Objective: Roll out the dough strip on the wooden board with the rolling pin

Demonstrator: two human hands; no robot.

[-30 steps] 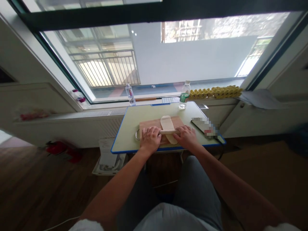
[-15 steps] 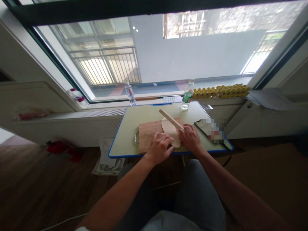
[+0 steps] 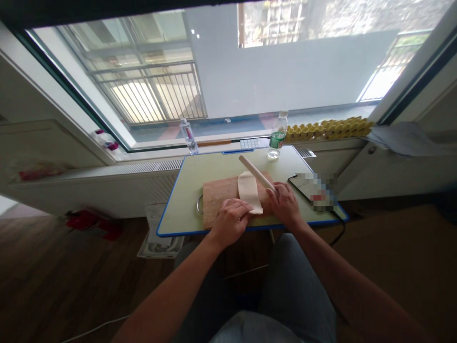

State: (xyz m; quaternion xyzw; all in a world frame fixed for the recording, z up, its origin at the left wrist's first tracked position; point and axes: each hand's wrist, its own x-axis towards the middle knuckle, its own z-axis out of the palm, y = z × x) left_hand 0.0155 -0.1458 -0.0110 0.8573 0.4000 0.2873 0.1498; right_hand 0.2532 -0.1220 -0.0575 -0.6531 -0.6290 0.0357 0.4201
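Note:
A flat, pale sheet of dough [image 3: 249, 189] lies on a wooden cutting board [image 3: 220, 194], its near end lifted at my left hand. My left hand [image 3: 231, 215] is closed on the dough's near left edge, fingers together; the fingertips are partly hidden. In my right hand [image 3: 284, 202] is a pale wooden rolling pin [image 3: 256, 171], gripped at its near end. The pin slants up and to the left, its far end over the board's far edge. My right hand is at the board's right side, just right of the dough.
The board rests on a small pale-green folding table [image 3: 188, 174] with blue edging. A phone [image 3: 303, 186] with a dark cable lies at the right. A green-labelled bottle [image 3: 276, 138] stands at the back; another bottle [image 3: 189, 137] stands by the window. Yellow egg-tray-like material [image 3: 328, 129] lies along the sill.
My left hand has pulled back slightly left with the dough's near edge, and the dough now looks narrower. The rolling pin has shifted slightly right of the dough. The camera view has shifted a little.

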